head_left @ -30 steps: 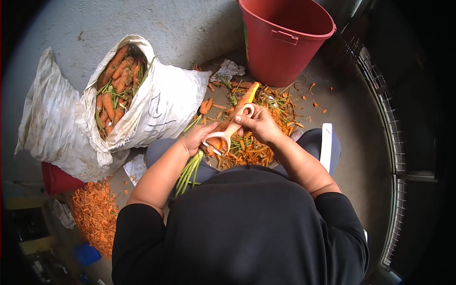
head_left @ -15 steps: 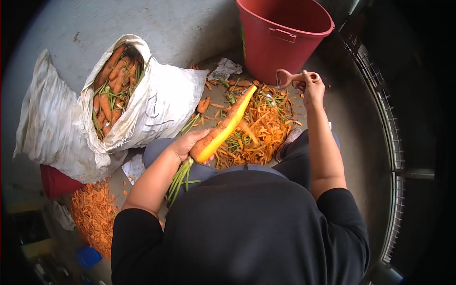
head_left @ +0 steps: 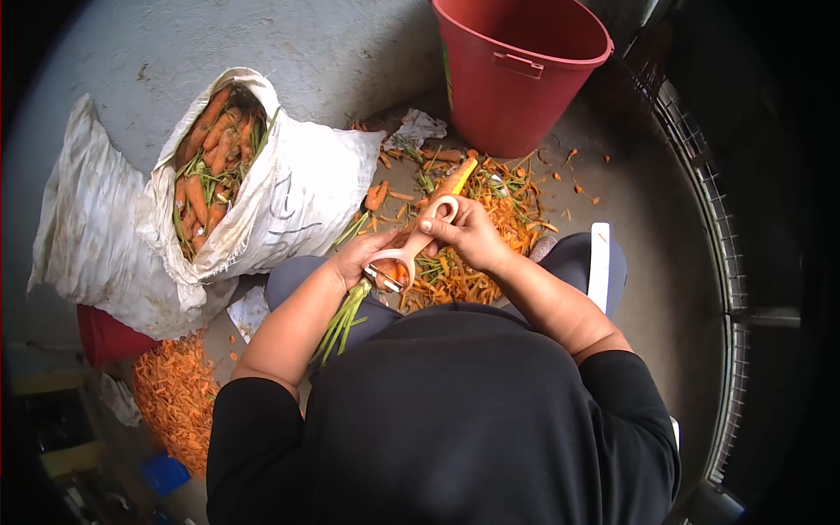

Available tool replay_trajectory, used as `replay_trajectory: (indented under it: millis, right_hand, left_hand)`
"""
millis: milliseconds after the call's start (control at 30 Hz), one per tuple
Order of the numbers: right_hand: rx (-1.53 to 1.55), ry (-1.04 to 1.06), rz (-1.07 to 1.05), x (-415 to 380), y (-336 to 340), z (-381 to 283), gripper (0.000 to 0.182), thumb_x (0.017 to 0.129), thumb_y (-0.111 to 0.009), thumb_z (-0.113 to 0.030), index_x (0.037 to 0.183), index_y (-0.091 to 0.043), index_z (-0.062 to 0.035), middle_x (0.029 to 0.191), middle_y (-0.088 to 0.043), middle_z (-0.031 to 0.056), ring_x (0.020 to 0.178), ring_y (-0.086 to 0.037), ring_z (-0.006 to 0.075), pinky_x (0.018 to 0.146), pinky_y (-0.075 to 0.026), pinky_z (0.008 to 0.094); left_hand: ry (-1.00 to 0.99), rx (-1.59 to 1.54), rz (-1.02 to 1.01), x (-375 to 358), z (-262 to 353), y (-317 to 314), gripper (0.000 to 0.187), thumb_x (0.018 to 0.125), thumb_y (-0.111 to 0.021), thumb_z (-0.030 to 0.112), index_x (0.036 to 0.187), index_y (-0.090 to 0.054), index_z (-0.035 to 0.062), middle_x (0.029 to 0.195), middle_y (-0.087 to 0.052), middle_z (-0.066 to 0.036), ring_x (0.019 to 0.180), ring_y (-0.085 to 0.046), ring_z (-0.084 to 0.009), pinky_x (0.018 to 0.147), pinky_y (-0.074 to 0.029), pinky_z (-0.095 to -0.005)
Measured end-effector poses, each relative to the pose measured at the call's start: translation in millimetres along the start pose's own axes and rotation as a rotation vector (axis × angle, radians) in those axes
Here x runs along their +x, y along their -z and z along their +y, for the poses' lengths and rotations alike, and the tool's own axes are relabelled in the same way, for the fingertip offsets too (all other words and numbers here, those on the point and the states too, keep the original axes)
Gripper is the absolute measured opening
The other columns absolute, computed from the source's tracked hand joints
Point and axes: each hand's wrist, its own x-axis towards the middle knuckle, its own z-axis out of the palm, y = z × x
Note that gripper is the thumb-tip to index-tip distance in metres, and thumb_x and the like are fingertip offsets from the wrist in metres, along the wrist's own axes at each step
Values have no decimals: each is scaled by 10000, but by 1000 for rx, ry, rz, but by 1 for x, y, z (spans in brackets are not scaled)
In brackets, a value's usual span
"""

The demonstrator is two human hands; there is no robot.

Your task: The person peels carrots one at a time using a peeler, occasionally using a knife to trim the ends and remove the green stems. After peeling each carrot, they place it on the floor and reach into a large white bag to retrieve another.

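A long carrot [head_left: 457, 178], partly peeled to bright yellow-orange near its tip, points up and right over my lap. My left hand [head_left: 357, 258] is closed round its thick end, where green stalks [head_left: 344, 324] hang down. My right hand [head_left: 468, 234] grips a pink peeler [head_left: 422, 238] by its looped handle. The peeler's metal blade lies against the carrot's stalk end, beside my left fingers. Both hands cover much of the carrot's middle. Below it, orange peelings [head_left: 455, 284] are heaped on the floor between my legs.
An open white sack [head_left: 319, 166] of unpeeled carrots [head_left: 199, 199] lies at the left, beside another pale sack [head_left: 87, 219]. A large red bucket [head_left: 516, 101] stands ahead. More shreds [head_left: 175, 394] are piled at the lower left. A metal grille [head_left: 724, 254] runs along the right.
My right hand has come down and left with the peeler, from beside the bucket to the carrot's thick end. The carrot has turned, and less of its peeled side shows.
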Motion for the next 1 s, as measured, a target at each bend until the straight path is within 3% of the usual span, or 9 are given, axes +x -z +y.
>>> replay_trajectory:
  millis: [67,100,200,333,467,633,767,867,1000]
  right_hand:
    - [-36,11,78,2,11,-4,110,818,-581,-102,832,-528,-7,730,-605,101,568,-579,138,498,-491,225]
    - [-25,77,173,5,25,-8,126,814,-588,-110,831,-525,-3,720,-607,101,538,-579,135,476,-486,226]
    - [32,138,357,15,72,-14,147,804,-602,-117,830,-520,2,699,-603,94,519,-582,132,453,-483,229]
    - [-350,250,744,22,152,-31,139,807,-601,-134,805,-506,-33,657,-557,67,500,-538,124,439,-454,224]
    - [-183,296,1048,7,201,-45,155,805,-615,-157,790,-494,-60,659,-550,42,520,-542,119,467,-442,223]
    - [-30,373,509,6,78,-42,135,820,-579,-151,837,-519,-31,706,-592,80,560,-572,120,481,-450,209]
    - [-37,63,-10,-14,-6,-10,88,810,-580,-64,859,-521,-19,733,-581,69,604,-592,132,506,-508,241]
    - [43,17,-2,-10,-17,7,97,824,-569,-72,868,-525,3,732,-600,87,592,-586,125,509,-495,226]
    - [111,-4,28,-2,5,17,128,825,-576,-117,840,-532,2,722,-607,102,555,-579,137,492,-483,229]
  left_hand:
    - [-102,241,122,-6,0,-3,449,892,-397,362,1088,-467,-36,817,-557,-165,681,-599,-257,538,-525,-374]
    - [84,104,-32,-15,5,1,455,893,-400,366,1136,-444,-15,803,-565,-176,668,-603,-252,504,-521,-352]
    - [66,2,22,-25,-1,-8,384,909,-396,307,1171,-443,31,810,-590,-156,617,-605,-223,490,-518,-327]
    - [86,47,5,-24,-8,1,420,907,-390,333,1230,-394,63,832,-582,-153,654,-605,-218,491,-520,-334]
    - [26,40,-5,-28,-3,1,423,900,-398,346,1227,-391,77,850,-574,-152,668,-607,-213,492,-527,-325]
    - [86,-6,-36,-3,4,9,442,898,-387,362,1197,-387,36,855,-557,-154,675,-593,-217,506,-531,-333]
    - [-12,83,205,15,-6,3,431,904,-364,367,1120,-435,1,855,-553,-150,683,-587,-224,545,-534,-353]
    - [57,-136,-127,5,2,-9,416,903,-371,356,1076,-474,-9,879,-561,-140,697,-594,-215,569,-532,-357]
    - [-20,-70,2,3,-4,-10,410,901,-384,336,1099,-469,-13,878,-565,-128,692,-597,-203,566,-532,-354]
